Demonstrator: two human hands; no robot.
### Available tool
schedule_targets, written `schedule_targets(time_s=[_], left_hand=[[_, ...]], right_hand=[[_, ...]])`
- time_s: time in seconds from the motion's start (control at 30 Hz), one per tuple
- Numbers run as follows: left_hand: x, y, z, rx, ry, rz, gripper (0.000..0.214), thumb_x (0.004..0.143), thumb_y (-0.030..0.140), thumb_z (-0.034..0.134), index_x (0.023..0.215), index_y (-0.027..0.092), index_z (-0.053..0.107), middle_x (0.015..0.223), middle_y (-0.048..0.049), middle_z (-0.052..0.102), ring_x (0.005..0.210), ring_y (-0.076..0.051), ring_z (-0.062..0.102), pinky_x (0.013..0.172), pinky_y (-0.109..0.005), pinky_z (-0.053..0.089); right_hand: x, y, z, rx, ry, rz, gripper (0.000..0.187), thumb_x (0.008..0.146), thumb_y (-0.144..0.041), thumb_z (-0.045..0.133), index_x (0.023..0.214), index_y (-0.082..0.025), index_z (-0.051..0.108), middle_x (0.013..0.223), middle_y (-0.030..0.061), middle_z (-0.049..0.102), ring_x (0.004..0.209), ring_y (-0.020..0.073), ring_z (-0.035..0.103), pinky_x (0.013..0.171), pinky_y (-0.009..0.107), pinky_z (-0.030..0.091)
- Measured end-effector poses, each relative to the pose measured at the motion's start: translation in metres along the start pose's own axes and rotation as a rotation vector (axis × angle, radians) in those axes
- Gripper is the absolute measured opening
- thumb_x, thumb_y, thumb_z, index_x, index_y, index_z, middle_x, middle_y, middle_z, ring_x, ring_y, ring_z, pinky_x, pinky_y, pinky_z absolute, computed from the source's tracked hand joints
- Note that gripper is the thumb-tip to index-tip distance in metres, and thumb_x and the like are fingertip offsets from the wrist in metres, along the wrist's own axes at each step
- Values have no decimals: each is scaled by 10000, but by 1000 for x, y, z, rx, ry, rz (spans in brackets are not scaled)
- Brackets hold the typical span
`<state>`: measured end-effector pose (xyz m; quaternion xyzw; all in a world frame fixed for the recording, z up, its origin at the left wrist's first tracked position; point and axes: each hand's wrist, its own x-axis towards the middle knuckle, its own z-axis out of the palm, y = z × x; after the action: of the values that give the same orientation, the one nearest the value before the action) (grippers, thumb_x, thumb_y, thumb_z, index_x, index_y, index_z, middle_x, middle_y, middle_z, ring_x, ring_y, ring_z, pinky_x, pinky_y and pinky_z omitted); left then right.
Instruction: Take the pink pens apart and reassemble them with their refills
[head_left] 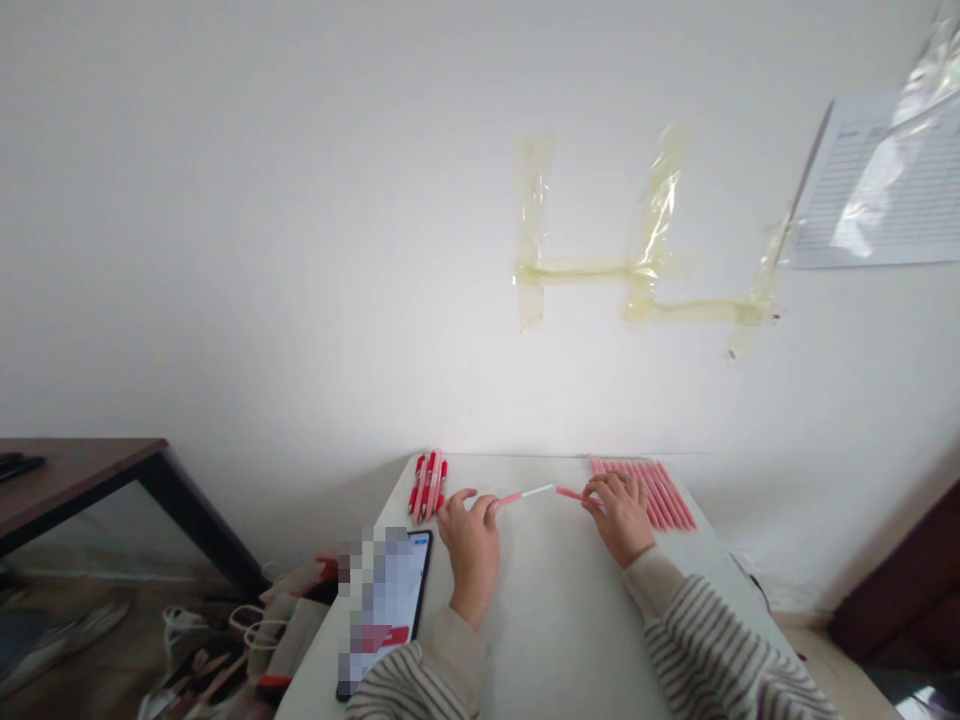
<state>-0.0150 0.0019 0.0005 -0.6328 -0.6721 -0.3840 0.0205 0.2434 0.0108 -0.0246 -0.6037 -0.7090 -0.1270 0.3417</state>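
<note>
Between the fingertips of my left hand point(474, 540) is a slim pink pen piece point(510, 499), with a whitish thin section pointing right. My right hand point(621, 510) pinches a second pink pen part point(568, 493), whose end faces the whitish tip across a small gap. Both pieces are held just over the white table; whether the right one is a cap or a barrel I cannot tell. Beside my right hand lies a row of several pink pens point(667, 495), partly covered by that hand. Left of my left hand rests a bunch of red and pink pens point(427, 485).
A phone point(405, 585) with a lit, partly blurred screen lies on the white table point(559, 620), along its left edge. The wall point(337, 250) with yellowed tape point(585, 270) rises behind. A dark desk point(82, 480) and cluttered cables and bags point(292, 620) are at left.
</note>
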Motion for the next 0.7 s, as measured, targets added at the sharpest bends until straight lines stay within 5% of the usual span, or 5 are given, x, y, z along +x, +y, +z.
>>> schedule_targets(time_s=[0.7], left_hand=[[-6,12,-14,244,-75,-36,275,887,347,541,816,214,771,1165,-95,646,1163,-301,481,991,-471,355]], right_hand=[[-1,-3,-2,-44,-36,6,93,885,-311,624,937,-287,697,1093,48,680,1170,295,500,1059,536,321]])
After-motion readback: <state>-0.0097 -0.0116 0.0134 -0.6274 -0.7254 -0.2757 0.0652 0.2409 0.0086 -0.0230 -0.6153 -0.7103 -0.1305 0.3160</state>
